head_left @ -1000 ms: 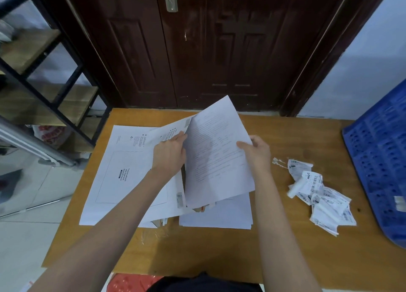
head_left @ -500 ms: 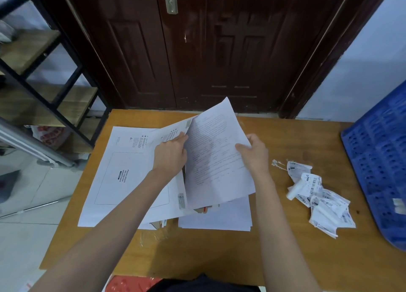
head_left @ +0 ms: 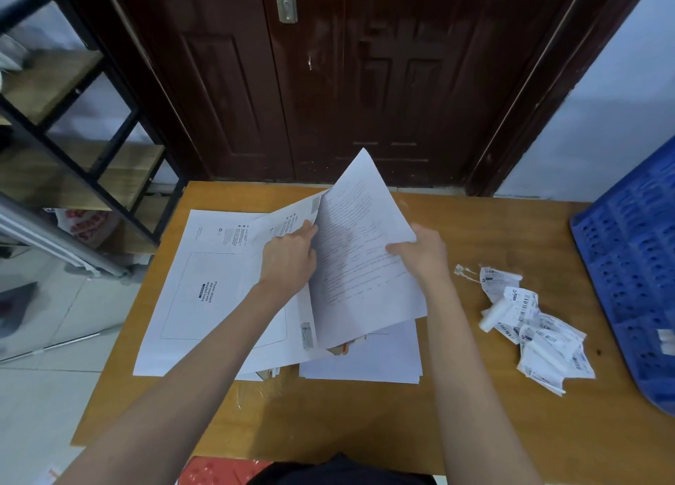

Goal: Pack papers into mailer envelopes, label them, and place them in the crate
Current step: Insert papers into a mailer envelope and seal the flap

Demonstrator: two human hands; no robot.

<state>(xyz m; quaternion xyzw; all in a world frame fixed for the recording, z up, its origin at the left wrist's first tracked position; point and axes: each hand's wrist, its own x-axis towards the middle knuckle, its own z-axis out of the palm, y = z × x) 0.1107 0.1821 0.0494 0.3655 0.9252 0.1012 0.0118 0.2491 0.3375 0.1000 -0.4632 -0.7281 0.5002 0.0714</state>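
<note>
Papers (head_left: 359, 265), two hands (head_left: 288, 256), one crate (head_left: 635, 265)

Wooden bench (head_left: 475, 430), orange-brown top, fills lower centre of frame. Lying on it: white mailer envelopes (head_left: 204, 294) stacked at centre left; stack of plain white sheets (head_left: 365, 360) at centre; heap of crumpled barcode labels (head_left: 537, 331) at right; blue perforated crate (head_left: 635, 265) at right edge.

Blue crate (head_left: 635, 265) cut off at right edge; printed text on papers (head_left: 358, 265) illegible.
</note>
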